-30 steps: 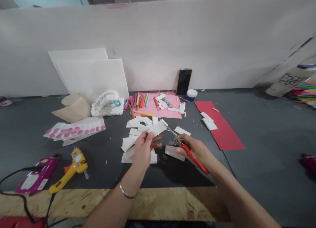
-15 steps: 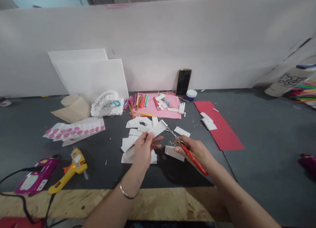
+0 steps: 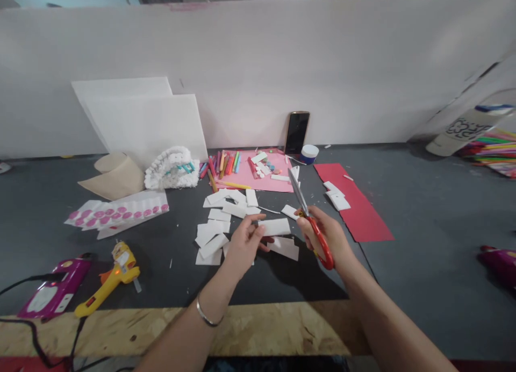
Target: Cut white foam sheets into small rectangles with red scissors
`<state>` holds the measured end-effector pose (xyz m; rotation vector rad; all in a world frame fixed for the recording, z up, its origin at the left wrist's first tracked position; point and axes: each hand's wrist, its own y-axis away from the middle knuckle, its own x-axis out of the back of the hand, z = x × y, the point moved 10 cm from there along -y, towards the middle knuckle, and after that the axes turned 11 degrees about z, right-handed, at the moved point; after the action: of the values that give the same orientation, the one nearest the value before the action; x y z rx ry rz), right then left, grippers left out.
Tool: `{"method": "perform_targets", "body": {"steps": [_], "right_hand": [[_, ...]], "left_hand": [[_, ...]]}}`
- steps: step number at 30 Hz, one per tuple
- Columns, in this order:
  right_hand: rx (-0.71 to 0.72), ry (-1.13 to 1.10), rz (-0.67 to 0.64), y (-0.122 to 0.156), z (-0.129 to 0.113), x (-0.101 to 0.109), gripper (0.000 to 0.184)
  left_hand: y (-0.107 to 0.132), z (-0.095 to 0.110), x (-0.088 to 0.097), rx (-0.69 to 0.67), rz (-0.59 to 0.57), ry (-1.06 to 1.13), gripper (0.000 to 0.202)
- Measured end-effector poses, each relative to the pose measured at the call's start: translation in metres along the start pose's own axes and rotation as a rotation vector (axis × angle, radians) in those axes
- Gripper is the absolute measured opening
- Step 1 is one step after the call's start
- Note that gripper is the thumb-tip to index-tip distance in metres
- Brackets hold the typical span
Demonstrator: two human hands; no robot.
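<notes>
Between its thumb and fingers, my left hand [image 3: 246, 240] grips a small white strip of card [image 3: 276, 227]. My right hand [image 3: 328, 233] is wrapped round the red handles of a pair of scissors [image 3: 299, 192], whose blades look closed and point up and away from me, apart from the strip. Left of and beneath my left hand lie several cut white card pieces [image 3: 213, 245], some overlapping. One more white piece [image 3: 284, 248] rests on the table under the held strip, and another [image 3: 289, 212] lies close to my right hand.
A yellow glue gun [image 3: 110, 278] with its cord lies at left beside a purple box [image 3: 56, 287]. Behind stand chalk-like sticks on pink paper [image 3: 278, 185], a fluffy white piece [image 3: 171, 167], a phone [image 3: 297, 133] and a small jar [image 3: 309, 154]. Red card [image 3: 363, 219] lies right.
The scissors have come away from the strip, and their blades have swung upward and closed. The strip has turned level and come lower. A thin white sliver now lies behind my left hand.
</notes>
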<state>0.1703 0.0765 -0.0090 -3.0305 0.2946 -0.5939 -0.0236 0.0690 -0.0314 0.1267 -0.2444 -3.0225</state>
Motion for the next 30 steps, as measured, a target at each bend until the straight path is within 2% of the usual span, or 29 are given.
{"method": "perform_targets", "body": {"steps": [4,7,9,14,19,22,24,28,30], "right_hand": [[-0.027,-0.068,0.044,-0.004,0.004,0.006,0.041],[-0.016,-0.065,0.022,-0.004,0.003,0.004,0.040],[-0.017,-0.058,0.015,-0.003,0.004,0.003,0.039],[-0.027,-0.106,0.018,-0.002,0.002,0.005,0.041],[-0.056,-0.098,0.035,-0.003,0.002,0.007,0.043],[-0.071,-0.098,0.043,-0.004,0.001,0.008,0.044],[-0.080,-0.105,0.049,-0.004,0.001,0.010,0.042],[-0.088,-0.130,0.059,-0.005,0.000,0.012,0.040],[-0.073,-0.135,0.049,-0.005,-0.001,0.011,0.041]], "left_hand": [[0.010,0.008,-0.017,-0.221,-0.081,-0.373,0.017],[0.015,0.017,-0.025,-0.351,-0.087,-0.522,0.018],[0.015,0.019,-0.026,-0.369,-0.086,-0.548,0.019],[0.011,0.015,-0.023,-0.305,-0.088,-0.573,0.019],[0.008,0.018,-0.023,-0.346,-0.072,-0.582,0.017],[0.003,0.026,-0.012,-0.333,-0.060,-0.526,0.015],[-0.004,0.037,0.004,-0.326,-0.015,-0.495,0.015],[-0.032,0.065,0.044,-0.324,0.177,-0.534,0.020],[-0.048,0.073,0.044,-0.363,0.194,-0.618,0.019]]}}
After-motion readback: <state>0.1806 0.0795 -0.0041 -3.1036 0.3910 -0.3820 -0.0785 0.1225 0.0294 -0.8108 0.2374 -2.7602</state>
